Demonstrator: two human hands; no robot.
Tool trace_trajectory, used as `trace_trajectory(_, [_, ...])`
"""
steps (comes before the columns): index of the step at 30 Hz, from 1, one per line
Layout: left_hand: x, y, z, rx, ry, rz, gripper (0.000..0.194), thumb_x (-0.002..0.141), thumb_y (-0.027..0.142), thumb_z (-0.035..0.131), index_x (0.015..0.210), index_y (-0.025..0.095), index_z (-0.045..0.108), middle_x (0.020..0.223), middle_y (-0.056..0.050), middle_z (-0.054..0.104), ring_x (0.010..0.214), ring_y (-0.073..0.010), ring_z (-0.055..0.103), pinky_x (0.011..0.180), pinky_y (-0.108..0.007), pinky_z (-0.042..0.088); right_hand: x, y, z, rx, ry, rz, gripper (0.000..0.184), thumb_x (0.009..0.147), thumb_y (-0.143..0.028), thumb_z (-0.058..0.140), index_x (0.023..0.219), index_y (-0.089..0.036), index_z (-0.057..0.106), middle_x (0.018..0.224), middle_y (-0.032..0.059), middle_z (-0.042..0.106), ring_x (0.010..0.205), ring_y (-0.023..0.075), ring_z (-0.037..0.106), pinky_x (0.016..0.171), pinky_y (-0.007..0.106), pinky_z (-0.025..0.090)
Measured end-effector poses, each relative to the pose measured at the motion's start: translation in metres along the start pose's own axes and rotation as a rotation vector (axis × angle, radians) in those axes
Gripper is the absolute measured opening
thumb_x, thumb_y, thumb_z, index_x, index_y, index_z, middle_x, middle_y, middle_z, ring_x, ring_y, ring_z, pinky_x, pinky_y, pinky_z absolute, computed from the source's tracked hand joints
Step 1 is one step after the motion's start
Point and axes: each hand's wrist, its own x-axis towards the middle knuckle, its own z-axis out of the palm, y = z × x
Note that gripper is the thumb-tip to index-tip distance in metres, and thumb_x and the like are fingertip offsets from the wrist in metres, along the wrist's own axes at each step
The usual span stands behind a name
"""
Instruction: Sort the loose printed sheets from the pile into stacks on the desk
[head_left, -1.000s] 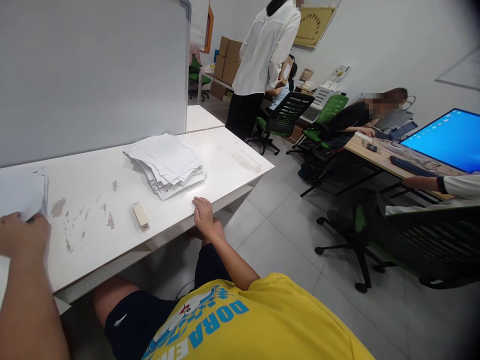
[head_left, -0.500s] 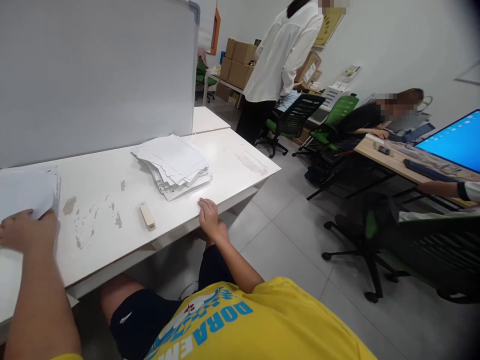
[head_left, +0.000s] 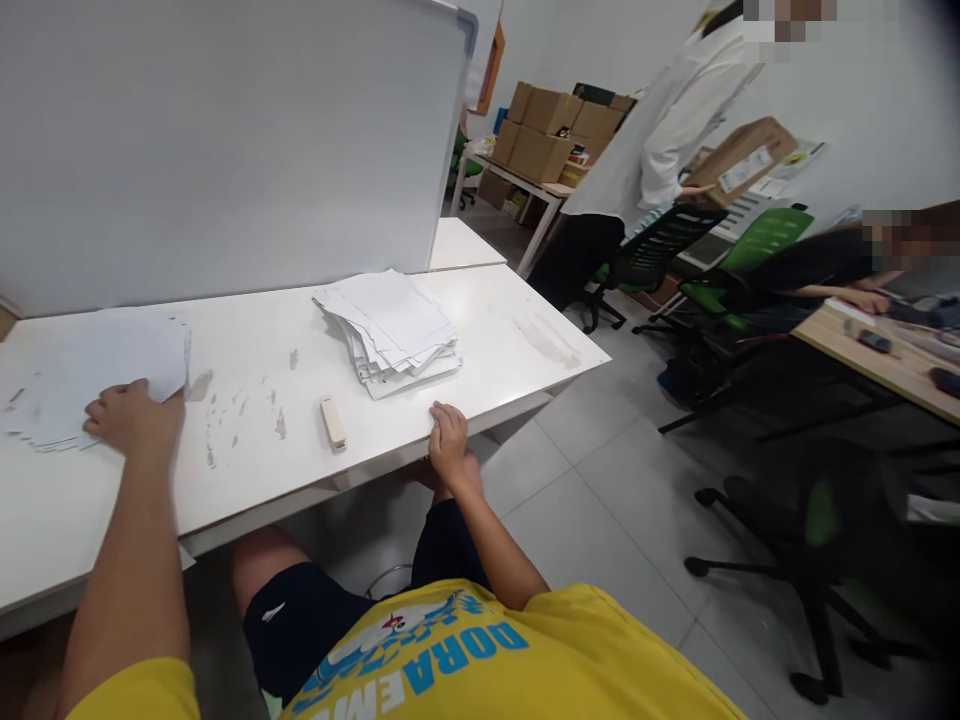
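My left hand (head_left: pixel 135 418) lies on a spread of white paper sheets (head_left: pixel 97 365) at the left of the white table. Its fingers are bent apart on the top sheet, with the thumb side near the sheets' right edge. My right hand (head_left: pixel 448 440) rests at the table's front edge, fingers loosely bent and holding nothing. Beyond it sits an uneven stack of paper (head_left: pixel 397 330), its layers fanned out. Between the two piles lies a small cream-coloured stapler (head_left: pixel 333 423), touched by neither hand.
A tall whiteboard panel (head_left: pixel 225 150) stands along the back of the table (head_left: pixel 495 375). Brown scuffs mark the tabletop. To the right are office chairs (head_left: pixel 817 520), a wooden desk (head_left: pixel 862 350) with a seated person, and a standing person in white beside a cardboard box (head_left: pixel 750 160).
The view has swung left, so more of the left paper pile shows. My left hand stays at that pile's near right side; my right hand remains at the table edge.
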Motion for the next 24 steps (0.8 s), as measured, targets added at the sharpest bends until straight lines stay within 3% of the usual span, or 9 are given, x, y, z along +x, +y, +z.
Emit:
trace_trajectory(9, [-0.006, -0.003, -0.004, -0.002, 0.041, 0.072, 0.034, 0.081, 0.028, 0.057, 0.109, 0.012, 0.068, 0.127, -0.02, 0.058, 0.118, -0.04, 0.046, 0.096, -0.059, 0.035, -0.007, 0.002, 0.003, 0.0, 0.035, -0.054, 0.037, 0.089, -0.012, 0.037, 0.115, -0.017, 0.063, 0.118, 0.0133, 0.067, 0.116, 0.025, 0.056, 0.101, 0.048, 0.044])
trace_trajectory(12, [-0.009, -0.002, -0.005, -0.032, 0.052, 0.073, 0.025, 0.081, 0.018, 0.053, 0.102, 0.009, 0.064, 0.11, -0.018, 0.063, 0.112, -0.0364, 0.05, 0.094, -0.056, 0.037, -0.007, 0.003, 0.001, -0.002, 0.043, -0.067, 0.037, 0.089, -0.014, 0.038, 0.115, -0.018, 0.063, 0.118, 0.0131, 0.067, 0.115, 0.025, 0.056, 0.101, 0.048, 0.044])
trace_trajectory(15, [-0.016, -0.002, -0.01, -0.2, 0.115, 0.02, 0.012, 0.077, 0.01, 0.055, 0.089, 0.009, 0.06, 0.088, -0.01, 0.062, 0.101, -0.0302, 0.054, 0.096, -0.052, 0.038, -0.008, 0.005, -0.002, 0.008, 0.032, -0.057, 0.035, 0.09, -0.016, 0.038, 0.115, -0.018, 0.064, 0.118, 0.0134, 0.067, 0.115, 0.0254, 0.056, 0.102, 0.049, 0.044])
trace_trajectory(18, [-0.024, -0.003, -0.013, -0.321, 0.196, -0.041, 0.002, 0.08, 0.011, 0.056, 0.081, 0.012, 0.058, 0.081, -0.007, 0.06, 0.094, -0.0251, 0.057, 0.095, -0.044, 0.041, -0.011, 0.006, -0.007, 0.015, -0.001, -0.025, 0.035, 0.09, -0.018, 0.038, 0.113, -0.018, 0.064, 0.119, 0.0138, 0.067, 0.115, 0.0264, 0.056, 0.102, 0.05, 0.044])
trace_trajectory(22, [-0.031, -0.007, -0.013, -0.354, 0.303, -0.12, 0.024, 0.096, 0.024, 0.044, 0.082, 0.012, 0.06, 0.084, -0.01, 0.064, 0.09, -0.0226, 0.062, 0.09, -0.038, 0.047, -0.015, 0.008, -0.01, 0.018, -0.015, -0.024, 0.035, 0.091, -0.019, 0.039, 0.113, -0.017, 0.065, 0.119, 0.0145, 0.067, 0.116, 0.0273, 0.057, 0.102, 0.051, 0.045])
trace_trajectory(24, [-0.034, -0.009, -0.014, -0.55, 0.408, -0.213, 0.03, 0.098, 0.027, 0.039, 0.091, 0.009, 0.063, 0.093, -0.014, 0.067, 0.097, -0.0229, 0.064, 0.094, -0.037, 0.049, -0.016, 0.007, -0.012, 0.029, -0.009, -0.035, 0.034, 0.091, -0.018, 0.039, 0.113, -0.016, 0.065, 0.12, 0.015, 0.067, 0.117, 0.0273, 0.057, 0.101, 0.051, 0.045])
